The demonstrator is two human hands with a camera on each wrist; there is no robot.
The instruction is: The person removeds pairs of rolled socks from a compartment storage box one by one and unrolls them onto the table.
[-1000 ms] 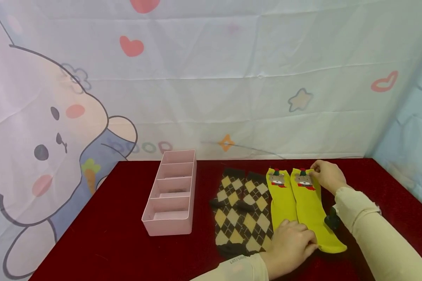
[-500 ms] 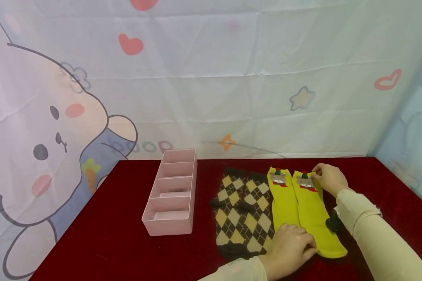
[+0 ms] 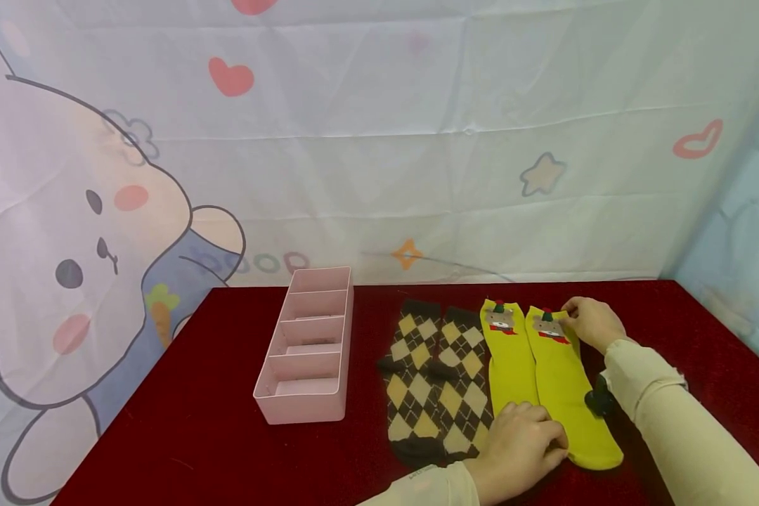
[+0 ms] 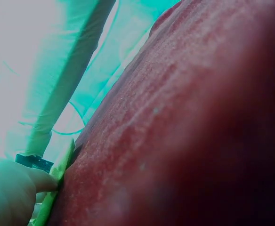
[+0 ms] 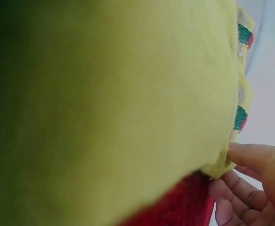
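Observation:
Two yellow socks with a bear face at the cuff lie side by side, the left sock and the right sock. My right hand pinches the right sock's cuff at its outer corner; in the right wrist view thumb and fingers meet on the yellow edge. My left hand lies over the lower part of the left sock, hiding its toe. Its thumb and fingertips pinch yellow fabric near the right sock's foot. In the left wrist view a fingertip presses on the sock edge.
Left of the yellow pair lie two brown argyle socks, one beside the other. A pink divided box stands farther left on the dark red cloth. A printed curtain hangs behind the table.
The right yellow sock has shifted slightly toward me and lies straighter, its toe lower. My right hand moved a little nearer with the cuff; my left hand has barely moved.

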